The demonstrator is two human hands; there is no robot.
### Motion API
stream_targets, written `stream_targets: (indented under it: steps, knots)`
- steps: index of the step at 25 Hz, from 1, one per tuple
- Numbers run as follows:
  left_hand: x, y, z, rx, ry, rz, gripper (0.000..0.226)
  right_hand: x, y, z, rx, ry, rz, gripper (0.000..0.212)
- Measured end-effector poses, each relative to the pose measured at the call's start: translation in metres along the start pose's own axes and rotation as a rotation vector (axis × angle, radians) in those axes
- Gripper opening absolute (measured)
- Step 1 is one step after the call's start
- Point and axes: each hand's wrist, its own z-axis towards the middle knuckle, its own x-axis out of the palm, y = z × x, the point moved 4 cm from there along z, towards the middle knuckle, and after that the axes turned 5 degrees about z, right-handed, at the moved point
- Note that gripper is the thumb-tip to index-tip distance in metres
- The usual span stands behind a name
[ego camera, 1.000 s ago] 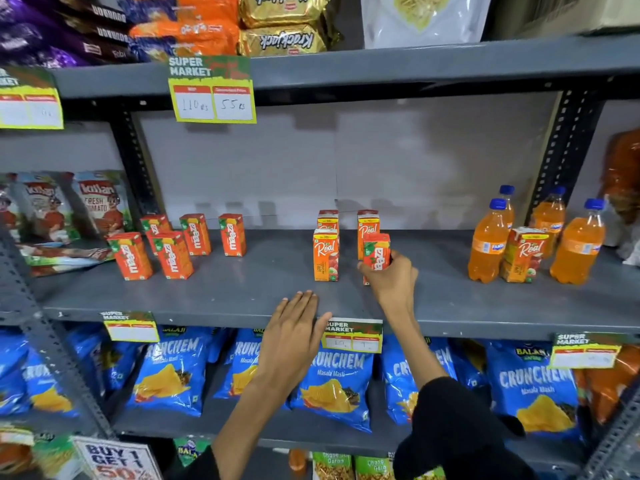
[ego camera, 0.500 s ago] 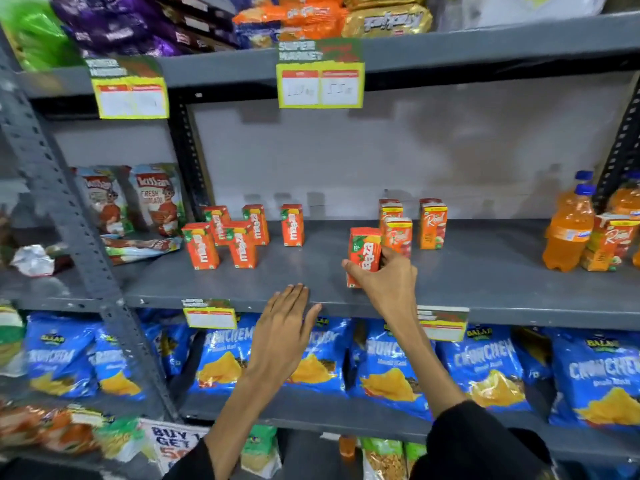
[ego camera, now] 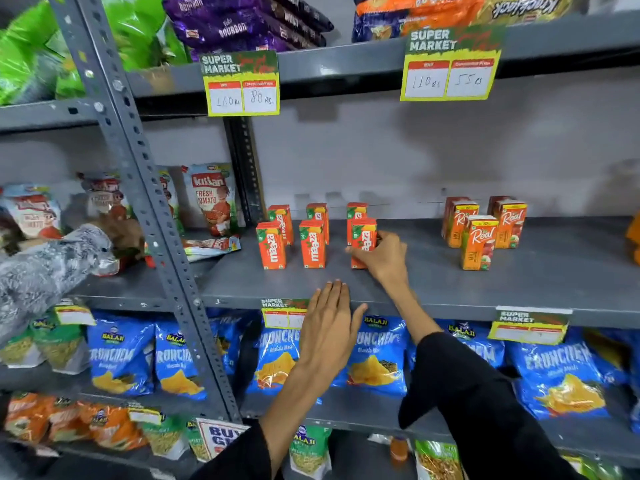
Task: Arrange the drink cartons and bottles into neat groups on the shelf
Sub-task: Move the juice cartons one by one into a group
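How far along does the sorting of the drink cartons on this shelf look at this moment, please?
Mostly done for the cartons in view. Five Maaza cartons already stand upright in two rows, and the Real cartons form their own cluster to the right. In hand: the right hand grips a sixth Maaza carton standing at the front row's end. The left hand is open and holds nothing. Left: releasing it; the bottles are barely in view.

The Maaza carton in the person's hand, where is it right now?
Mid-shelf, right hand sets the Maaza carton front-right of the Maaza group, left of the Real cartons.
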Motion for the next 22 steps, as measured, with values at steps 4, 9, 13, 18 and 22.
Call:
stream_targets:
  steps: [4,9,13,18,22]
  knots:
    - [0.0,0.002,0.0,0.012,-0.013,0.011,0.065,0.012,0.004,0.0,-0.053,0.025,-0.017,0.046]
    - [0.001,-0.001,-0.001,0.006,-0.016,-0.002,0.066,0.014,0.0,-0.003,-0.042,0.058,0.009,0.062]
    - [0.003,-0.009,0.001,-0.024,-0.002,0.018,0.065,-0.019,-0.007,-0.015,-0.049,0.049,0.078,0.061]
    - [-0.006,-0.071,0.008,0.01,-0.079,-0.078,0.057,-0.124,-0.028,-0.016,-0.146,-0.07,0.107,0.021]
    - [-0.006,-0.162,0.017,0.034,-0.084,-0.187,0.06,-0.246,-0.066,-0.009,-0.167,-0.247,-0.026,0.007]
